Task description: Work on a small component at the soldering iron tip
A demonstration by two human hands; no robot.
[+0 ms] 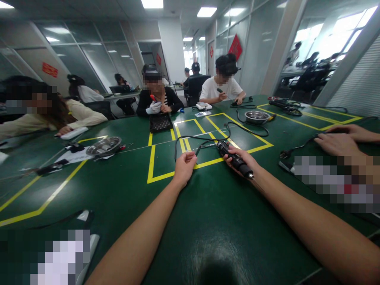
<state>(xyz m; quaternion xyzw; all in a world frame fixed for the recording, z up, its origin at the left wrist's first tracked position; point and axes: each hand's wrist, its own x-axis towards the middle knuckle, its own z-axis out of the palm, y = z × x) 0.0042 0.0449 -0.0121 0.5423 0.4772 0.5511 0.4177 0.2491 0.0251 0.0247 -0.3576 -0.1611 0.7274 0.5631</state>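
My right hand [242,159] is wrapped round a black corded electric screwdriver [237,161], its metal tip pointing back toward me and to the right. To the left, my left hand [185,166] is closed in a pinch on a thin black cable [202,147] above the table. This cable runs toward the far end of the screwdriver and loops behind both hands. Yellow tape [209,162] marks out a rectangle on the green table [204,229] beneath. The fingertips of my left hand partly hide the cable.
Across the table stand a black tray [160,123] and a metal bowl [257,116]. Another bowl [103,146] holds small parts at left. A co-worker's hands [341,136] rest at right by a cord. Several people sit around the table.
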